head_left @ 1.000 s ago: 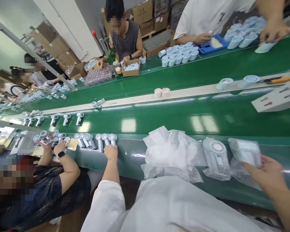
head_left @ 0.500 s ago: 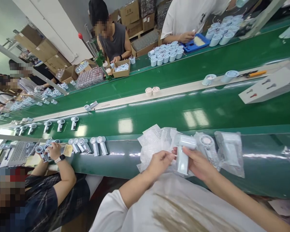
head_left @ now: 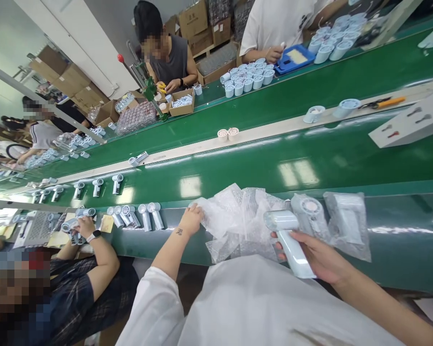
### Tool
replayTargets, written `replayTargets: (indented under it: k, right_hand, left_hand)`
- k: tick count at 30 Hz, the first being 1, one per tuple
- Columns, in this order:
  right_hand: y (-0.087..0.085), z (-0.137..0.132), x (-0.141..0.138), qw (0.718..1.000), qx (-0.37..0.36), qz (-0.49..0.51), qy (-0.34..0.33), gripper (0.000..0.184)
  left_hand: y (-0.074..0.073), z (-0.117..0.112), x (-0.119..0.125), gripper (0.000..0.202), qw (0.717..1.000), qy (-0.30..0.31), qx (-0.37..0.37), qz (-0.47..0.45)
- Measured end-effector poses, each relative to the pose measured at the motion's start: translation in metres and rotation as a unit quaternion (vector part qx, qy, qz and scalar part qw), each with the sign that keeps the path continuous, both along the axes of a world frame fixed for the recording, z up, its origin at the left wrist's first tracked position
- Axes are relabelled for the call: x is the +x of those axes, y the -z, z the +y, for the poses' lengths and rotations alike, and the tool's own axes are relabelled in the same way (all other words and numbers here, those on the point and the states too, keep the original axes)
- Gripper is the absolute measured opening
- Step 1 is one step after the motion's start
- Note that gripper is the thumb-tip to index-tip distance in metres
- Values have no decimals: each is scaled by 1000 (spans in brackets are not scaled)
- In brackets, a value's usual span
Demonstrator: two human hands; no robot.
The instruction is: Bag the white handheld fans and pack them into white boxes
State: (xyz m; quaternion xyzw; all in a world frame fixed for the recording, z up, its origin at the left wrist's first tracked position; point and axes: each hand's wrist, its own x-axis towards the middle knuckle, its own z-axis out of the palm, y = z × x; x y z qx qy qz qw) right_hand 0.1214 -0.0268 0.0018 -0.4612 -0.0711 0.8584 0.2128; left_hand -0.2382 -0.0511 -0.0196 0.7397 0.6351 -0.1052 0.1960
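A light blue handheld fan (head_left: 296, 253) is gripped by its handle in my right hand (head_left: 324, 257), tilted with its head up to the left. My left hand (head_left: 192, 219) has its fingers closed on the left edge of a clear bubble bag (head_left: 208, 211). That bag belongs to a loose heap of clear bubble bags (head_left: 234, 216) lying in front of me. Right of the heap, a bagged fan (head_left: 311, 211) lies beside another bagged fan (head_left: 348, 223).
Several fans (head_left: 144, 217) stand on the bench to the left, where a co-worker's hand (head_left: 85, 228) holds more. Beyond runs the green conveyor (head_left: 234, 170). A white switch box (head_left: 407, 126) juts in at right. Two people work across the line among blue fan housings (head_left: 247, 79).
My left hand has left the fan and moved left to the heap's edge. My right hand has shifted slightly right, tilting the fan. The bags are spread further left.
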Motion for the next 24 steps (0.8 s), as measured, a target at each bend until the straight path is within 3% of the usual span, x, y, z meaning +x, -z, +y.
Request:
replayTargets:
  k: [3, 7, 11, 14, 18, 22, 24]
  right_hand:
    - [2, 1, -4, 998, 45, -2, -50, 28]
    - [1, 2, -13, 993, 69, -16, -97, 43]
    - [-2, 1, -25, 988, 73, 7, -137, 55]
    - [-4, 2, -33, 984, 82, 20, -156, 53]
    - [-4, 4, -45, 975, 82, 60, -197, 54]
    - [-8, 6, -61, 954, 88, 122, -260, 88]
    - [-13, 7, -70, 943, 99, 130, -291, 108]
  left_hand:
    - [18, -17, 12, 34, 990, -100, 33, -89]
    - [61, -51, 52, 35, 952, -254, 15, -170]
    - [83, -73, 54, 25, 941, -281, 0, -189]
    - [83, -80, 38, 36, 940, -257, 5, -225]
    - [76, -79, 28, 27, 927, -281, 36, -247]
    - [53, -63, 42, 23, 902, -330, 88, -264]
    - [34, -55, 53, 21, 877, -327, 78, -345]
